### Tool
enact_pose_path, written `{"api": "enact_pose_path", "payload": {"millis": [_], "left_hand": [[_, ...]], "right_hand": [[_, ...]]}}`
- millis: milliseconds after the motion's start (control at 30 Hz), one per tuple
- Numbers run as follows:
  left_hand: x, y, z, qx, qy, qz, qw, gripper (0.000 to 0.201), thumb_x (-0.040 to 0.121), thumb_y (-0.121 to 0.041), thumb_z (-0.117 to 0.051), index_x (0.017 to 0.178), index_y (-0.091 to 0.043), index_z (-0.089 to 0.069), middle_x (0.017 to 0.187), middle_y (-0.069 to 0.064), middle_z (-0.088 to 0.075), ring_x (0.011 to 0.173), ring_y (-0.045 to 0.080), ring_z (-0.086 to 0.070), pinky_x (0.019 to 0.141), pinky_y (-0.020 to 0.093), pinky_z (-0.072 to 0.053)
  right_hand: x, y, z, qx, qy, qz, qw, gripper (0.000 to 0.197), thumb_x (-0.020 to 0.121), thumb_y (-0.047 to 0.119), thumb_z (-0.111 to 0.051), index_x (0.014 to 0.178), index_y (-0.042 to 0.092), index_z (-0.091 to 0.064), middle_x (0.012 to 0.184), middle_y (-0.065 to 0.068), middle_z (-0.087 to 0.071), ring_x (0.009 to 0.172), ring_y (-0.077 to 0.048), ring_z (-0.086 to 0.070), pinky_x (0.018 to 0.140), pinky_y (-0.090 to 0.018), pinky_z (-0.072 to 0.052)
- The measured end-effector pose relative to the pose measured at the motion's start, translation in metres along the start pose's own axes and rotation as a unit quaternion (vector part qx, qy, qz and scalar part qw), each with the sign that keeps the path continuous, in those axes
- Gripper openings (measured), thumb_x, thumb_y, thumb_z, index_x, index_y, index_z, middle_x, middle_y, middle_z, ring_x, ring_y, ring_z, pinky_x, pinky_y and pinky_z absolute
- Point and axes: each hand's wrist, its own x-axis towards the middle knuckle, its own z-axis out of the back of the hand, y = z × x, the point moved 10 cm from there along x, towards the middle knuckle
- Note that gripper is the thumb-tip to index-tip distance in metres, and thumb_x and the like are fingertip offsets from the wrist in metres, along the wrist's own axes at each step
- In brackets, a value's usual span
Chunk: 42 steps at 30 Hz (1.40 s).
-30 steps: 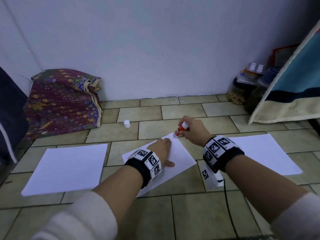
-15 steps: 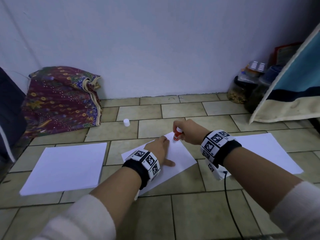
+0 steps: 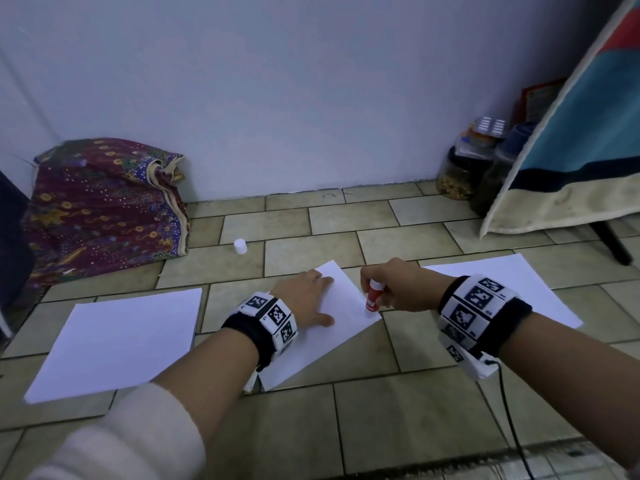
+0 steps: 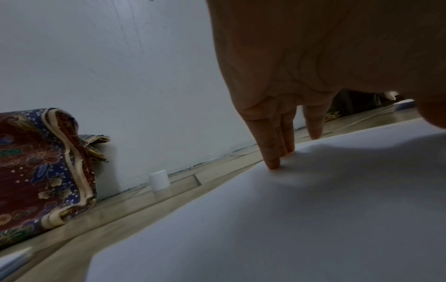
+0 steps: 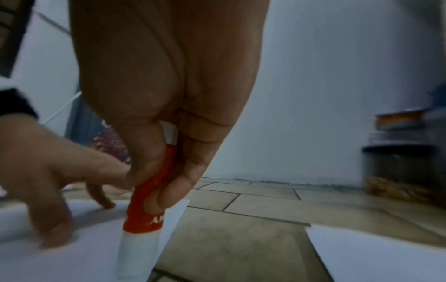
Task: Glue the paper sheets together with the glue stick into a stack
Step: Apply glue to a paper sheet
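Note:
A white paper sheet (image 3: 341,336) lies slanted on the tiled floor between my hands. My left hand (image 3: 304,299) lies flat on it, straight fingers (image 4: 272,152) pressing the paper (image 4: 289,219) down. My right hand (image 3: 398,289) grips a red and white glue stick (image 3: 373,299) upright, its white tip down on the sheet near the right corner. In the right wrist view thumb and fingers wrap the glue stick (image 5: 147,213) above the sheet (image 5: 79,257). A pile of white sheets (image 3: 117,341) lies at the left, another white pile (image 3: 512,289) at the right.
A small white cap (image 3: 240,246) stands on the tiles beyond the sheet. A patterned cloth bundle (image 3: 100,209) leans on the wall at the left. Jars (image 3: 464,168) and a hanging blanket (image 3: 581,133) fill the right corner. A black cable (image 3: 509,410) trails from my right wrist.
My right hand has dragged the glue stick from the sheet's far corner down along its right edge toward me. The left hand stays flat on the paper.

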Motion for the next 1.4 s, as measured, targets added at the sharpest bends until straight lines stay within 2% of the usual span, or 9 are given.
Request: {"api": "enact_pose_path", "payload": {"millis": [133, 233, 367, 633, 700, 833, 1067, 1267, 1400], "left_hand": [[-0.003, 0.000, 0.000, 0.016, 0.013, -0.028, 0.999, 0.081, 0.091, -0.044, -0.054, 0.154, -0.030, -0.005, 0.155, 0.005, -0.019, 0.138, 0.022, -0.029, 0.100, 0.035, -0.040], [-0.005, 0.005, 0.000, 0.031, 0.009, -0.024, 0.999, 0.078, 0.091, -0.050, -0.053, 0.153, -0.035, -0.009, 0.154, 0.003, -0.018, 0.135, 0.022, -0.031, 0.094, 0.035, -0.042], [-0.007, 0.010, 0.003, 0.045, -0.018, -0.008, 0.999, 0.080, 0.085, -0.060, -0.055, 0.150, -0.034, -0.017, 0.149, 0.002, -0.023, 0.127, 0.023, -0.039, 0.088, 0.034, -0.043], [-0.011, 0.003, 0.001, 0.019, -0.045, -0.013, 0.999, 0.062, 0.092, -0.049, -0.052, 0.144, -0.024, -0.030, 0.151, 0.001, -0.021, 0.132, 0.020, -0.031, 0.090, 0.037, -0.045], [-0.011, -0.004, -0.002, 0.023, -0.032, -0.038, 0.999, 0.056, 0.096, -0.044, -0.047, 0.146, -0.030, -0.027, 0.153, -0.001, -0.019, 0.135, 0.019, -0.030, 0.093, 0.036, -0.043], [-0.008, 0.000, -0.001, 0.061, -0.009, -0.025, 0.998, 0.066, 0.092, -0.057, -0.046, 0.149, -0.028, -0.026, 0.153, 0.003, -0.022, 0.136, 0.020, -0.027, 0.101, 0.037, -0.039], [0.000, 0.004, 0.006, 0.007, 0.013, 0.029, 0.999, 0.074, 0.089, -0.051, -0.058, 0.142, -0.006, -0.034, 0.148, 0.007, -0.031, 0.129, 0.024, -0.039, 0.101, 0.039, -0.041], [-0.004, 0.007, 0.006, -0.048, 0.030, 0.055, 0.997, 0.096, 0.076, -0.048, -0.076, 0.147, -0.008, -0.024, 0.144, 0.011, -0.036, 0.128, 0.026, -0.042, 0.103, 0.037, -0.039], [-0.004, 0.012, 0.001, -0.075, 0.022, 0.054, 0.995, 0.099, 0.074, -0.050, -0.077, 0.148, -0.010, -0.022, 0.146, 0.009, -0.033, 0.129, 0.025, -0.040, 0.105, 0.038, -0.038]], "right_hand": [[-0.003, -0.033, 0.002, 0.193, -0.026, -0.068, 0.978, 0.031, 0.088, 0.002, -0.061, 0.111, 0.018, -0.048, 0.082, -0.002, -0.061, 0.065, -0.013, -0.057, 0.067, -0.028, -0.049], [-0.009, -0.052, -0.004, 0.450, -0.056, -0.104, 0.885, 0.033, 0.089, -0.009, -0.056, 0.110, 0.011, -0.041, 0.078, -0.014, -0.057, 0.060, -0.020, -0.053, 0.056, -0.026, -0.048], [-0.006, -0.061, -0.011, 0.615, -0.079, -0.115, 0.776, 0.015, 0.092, -0.007, -0.052, 0.096, 0.007, -0.049, 0.081, -0.015, -0.054, 0.058, -0.021, -0.051, 0.053, -0.026, -0.046], [0.010, -0.062, -0.006, 0.657, -0.135, -0.114, 0.733, 0.011, 0.094, 0.007, -0.054, 0.083, 0.009, -0.053, 0.070, -0.007, -0.061, 0.053, -0.013, -0.051, 0.050, -0.019, -0.045], [0.013, -0.066, -0.004, 0.647, -0.168, -0.133, 0.732, 0.011, 0.092, 0.007, -0.058, 0.082, 0.008, -0.055, 0.072, -0.009, -0.061, 0.051, -0.011, -0.051, 0.049, -0.018, -0.045], [0.019, -0.075, 0.002, 0.597, -0.245, -0.162, 0.746, 0.009, 0.087, 0.007, -0.066, 0.089, 0.004, -0.058, 0.076, -0.011, -0.062, 0.054, -0.013, -0.056, 0.051, -0.018, -0.050], [0.045, -0.048, 0.024, 0.333, -0.289, -0.153, 0.884, 0.017, 0.083, 0.008, -0.067, 0.095, 0.007, -0.056, 0.093, -0.014, -0.066, 0.081, -0.027, -0.064, 0.077, -0.040, -0.055], [0.069, -0.003, 0.029, 0.262, -0.267, -0.073, 0.925, 0.015, 0.084, 0.001, -0.063, 0.097, 0.005, -0.056, 0.081, 0.000, -0.061, 0.078, -0.018, -0.056, 0.064, -0.021, -0.041], [0.080, 0.008, 0.026, 0.200, -0.219, -0.048, 0.954, 0.015, 0.085, -0.006, -0.054, 0.098, 0.001, -0.053, 0.085, -0.005, -0.062, 0.068, -0.010, -0.050, 0.055, -0.008, -0.035]]}}
